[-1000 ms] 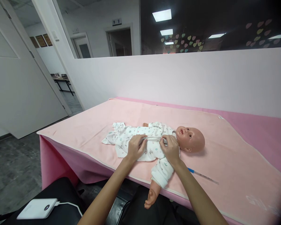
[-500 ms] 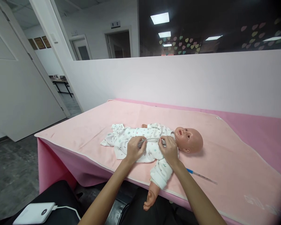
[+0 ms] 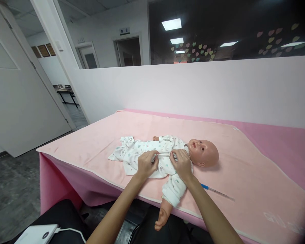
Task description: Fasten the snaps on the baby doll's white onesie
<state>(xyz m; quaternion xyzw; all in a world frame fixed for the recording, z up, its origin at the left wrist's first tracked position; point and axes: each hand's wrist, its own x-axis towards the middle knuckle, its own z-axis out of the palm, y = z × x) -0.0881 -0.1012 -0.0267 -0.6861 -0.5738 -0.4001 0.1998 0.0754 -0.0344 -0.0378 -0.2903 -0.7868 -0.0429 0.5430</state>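
Two hands pinch the romper (image 3: 142, 150) shut on the doll (image 3: 203, 153): my left hand (image 3: 146, 164) at nine o'clock, my right hand (image 3: 181, 164) at three; I think the chest is not closed yet

Legible text: none. Sign (image 3: 124, 31) above far doorway, too small to read; faint pale marking (image 3: 282, 220) on pink blanket (image 3: 244, 162), near right, illegible.
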